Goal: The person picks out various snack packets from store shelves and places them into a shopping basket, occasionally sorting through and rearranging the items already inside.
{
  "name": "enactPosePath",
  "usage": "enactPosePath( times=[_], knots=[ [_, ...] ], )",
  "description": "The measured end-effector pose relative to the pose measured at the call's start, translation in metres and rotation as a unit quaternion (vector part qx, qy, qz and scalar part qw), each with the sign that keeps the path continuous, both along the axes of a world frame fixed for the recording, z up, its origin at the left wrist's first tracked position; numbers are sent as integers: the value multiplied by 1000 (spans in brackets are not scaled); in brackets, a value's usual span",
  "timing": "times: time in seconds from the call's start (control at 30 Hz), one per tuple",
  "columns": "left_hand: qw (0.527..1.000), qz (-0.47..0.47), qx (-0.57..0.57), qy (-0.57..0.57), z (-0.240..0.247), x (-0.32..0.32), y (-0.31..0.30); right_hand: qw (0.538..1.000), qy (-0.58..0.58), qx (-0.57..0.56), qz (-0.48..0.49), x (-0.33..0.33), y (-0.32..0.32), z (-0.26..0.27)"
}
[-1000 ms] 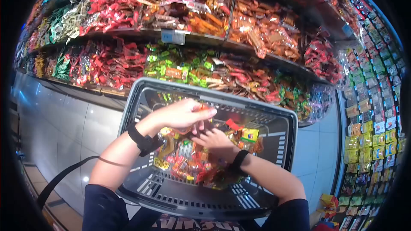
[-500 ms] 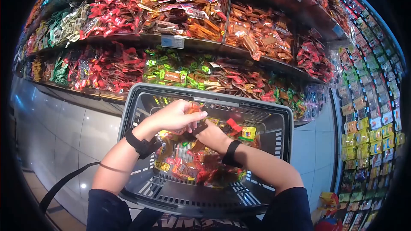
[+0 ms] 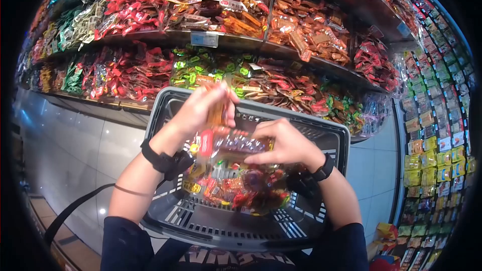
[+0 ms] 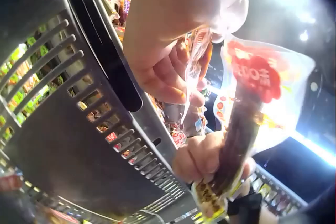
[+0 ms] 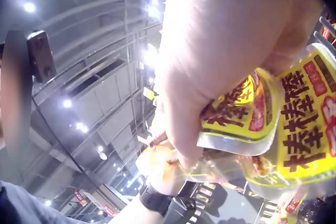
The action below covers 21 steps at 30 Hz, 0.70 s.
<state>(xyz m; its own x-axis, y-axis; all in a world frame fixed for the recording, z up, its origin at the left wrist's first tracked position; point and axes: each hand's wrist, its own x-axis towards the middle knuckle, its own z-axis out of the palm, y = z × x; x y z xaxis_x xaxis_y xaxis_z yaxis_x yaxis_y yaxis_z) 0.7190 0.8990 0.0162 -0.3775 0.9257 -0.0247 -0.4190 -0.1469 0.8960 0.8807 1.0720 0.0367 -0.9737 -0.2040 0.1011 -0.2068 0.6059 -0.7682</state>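
A grey shopping basket [image 3: 226,231] holds a heap of colourful snack packets [image 3: 236,185]. Above its far rim my left hand [image 3: 216,105] pinches a slim orange packet [image 3: 217,114] upright. In the left wrist view that hand [image 4: 189,85] pinches the thin clear-edged packet [image 4: 198,58]. My right hand [image 3: 271,145] grips one end of a long clear packet [image 3: 228,143] with a red label and dark contents, held level over the heap. The right wrist view shows my right hand [image 5: 210,129] curled round yellow printed packets [image 5: 294,129].
Two store shelves [image 3: 211,37] packed with red, green and orange snack bags stand just beyond the basket. A rack of yellow and green packets [image 3: 432,135] runs down the right side. Pale tiled floor [image 3: 75,140] lies to the left.
Both hands have risen out of the heap in the basket. The left hand lifted an orange packet up toward the far rim; the right hand raised the long clear packet.
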Motion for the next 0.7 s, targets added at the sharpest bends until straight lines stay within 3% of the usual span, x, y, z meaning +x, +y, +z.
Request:
enactPosePath(
  times=[0.1,0.13,0.2,0.27,0.37,0.4,0.5,0.7],
  knots=[
    [991,58,14,-124,0,-6,0,991,-60,-73,-90,4,8,-12],
    [989,80,3,-124,11,4,2,987,-85,-78,-112,4,12,-14],
    [987,100,-9,-124,14,10,4,968,-60,-194,-145,2,9,-8],
    [998,19,13,55,-5,0,2,944,-106,-237,-205,1,13,-11],
    [992,74,7,103,-1,12,10,939,-68,-247,-231,0,9,-4],
    [997,62,-28,45,4,13,9,942,-46,-263,-203,-1,11,-11],
    [987,120,-27,105,-7,18,15,937,-60,-298,-173,-2,7,-8],
    [985,131,-64,92,-8,21,19,953,-23,-266,-145,-3,11,-12]
  ],
)
